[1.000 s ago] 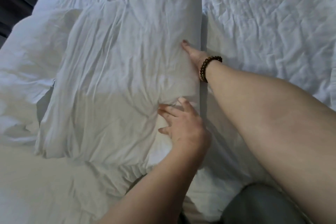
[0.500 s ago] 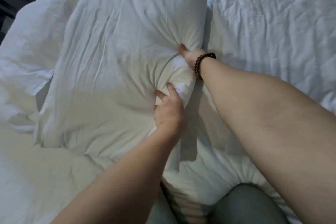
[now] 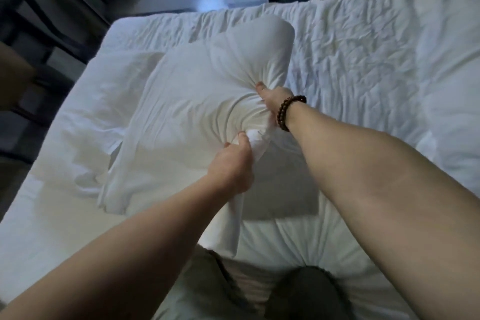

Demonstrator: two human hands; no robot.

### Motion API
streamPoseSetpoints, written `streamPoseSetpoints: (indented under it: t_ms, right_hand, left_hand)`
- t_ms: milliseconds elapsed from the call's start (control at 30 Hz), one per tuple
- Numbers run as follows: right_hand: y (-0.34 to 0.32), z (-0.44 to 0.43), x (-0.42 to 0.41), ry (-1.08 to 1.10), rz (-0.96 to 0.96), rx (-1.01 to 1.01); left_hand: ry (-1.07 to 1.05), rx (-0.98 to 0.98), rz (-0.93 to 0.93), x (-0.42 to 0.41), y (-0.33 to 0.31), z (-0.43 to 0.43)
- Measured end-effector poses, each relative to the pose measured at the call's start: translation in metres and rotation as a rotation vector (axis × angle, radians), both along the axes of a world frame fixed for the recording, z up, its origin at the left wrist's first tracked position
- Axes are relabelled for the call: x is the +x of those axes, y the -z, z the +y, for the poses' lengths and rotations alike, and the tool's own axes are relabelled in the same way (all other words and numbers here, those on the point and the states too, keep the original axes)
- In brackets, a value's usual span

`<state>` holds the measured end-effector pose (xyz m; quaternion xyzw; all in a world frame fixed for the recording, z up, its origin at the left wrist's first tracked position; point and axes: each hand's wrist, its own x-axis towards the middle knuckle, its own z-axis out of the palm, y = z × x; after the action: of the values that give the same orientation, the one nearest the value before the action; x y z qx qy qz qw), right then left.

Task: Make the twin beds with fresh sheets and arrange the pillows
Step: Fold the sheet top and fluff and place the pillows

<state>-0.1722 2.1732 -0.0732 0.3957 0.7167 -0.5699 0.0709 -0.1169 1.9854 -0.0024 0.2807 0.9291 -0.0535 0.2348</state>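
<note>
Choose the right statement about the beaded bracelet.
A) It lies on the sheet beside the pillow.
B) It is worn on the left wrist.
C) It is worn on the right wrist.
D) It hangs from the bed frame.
C: the beaded bracelet sits around the wrist of the right arm, close to the bunched edge of the pillow.

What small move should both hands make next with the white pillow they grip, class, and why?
Probably tuck the loose white pillowcase flap inward. The left hand and the right hand both grip the plump white fabric pillow at its bunched near edge, and the spare cloth hangs slack toward the person.
</note>
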Motion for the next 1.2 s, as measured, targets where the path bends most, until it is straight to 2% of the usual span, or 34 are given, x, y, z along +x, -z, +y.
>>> streamPoseSetpoints:
  t_ms: [233, 367, 533, 667, 833, 1033, 1200]
  right_hand:
    - [-0.099, 0.103, 0.066, 0.06, -0.045, 0.068]
    - [-0.129, 0.184, 0.129, 0.224, -0.018, 0.041]
    - [-0.236, 0.208, 0.209, 0.319, -0.05, 0.162]
    - [-0.279, 0.218, 0.235, 0.328, -0.126, 0.298]
    - [-0.275, 0.182, 0.195, 0.286, -0.15, 0.364]
    - [-0.271, 0.101, 0.099, 0.247, -0.118, 0.477]
    - [-0.281, 0.023, 0.013, 0.086, -0.208, 0.566]
  left_hand:
    - [0.088, 0.267, -0.166, 0.051, -0.087, 0.09]
    - [0.19, 0.399, -0.257, 0.097, -0.133, 0.139]
    - [0.303, 0.525, -0.373, 0.146, -0.187, 0.189]
    - [0.346, 0.618, -0.468, 0.16, -0.209, 0.196]
    - [0.27, 0.685, -0.561, 0.118, -0.187, 0.153]
    - [0.071, 0.793, -0.769, 0.027, -0.17, 0.065]
    - [-0.067, 0.864, -0.964, -0.049, -0.157, -0.008]
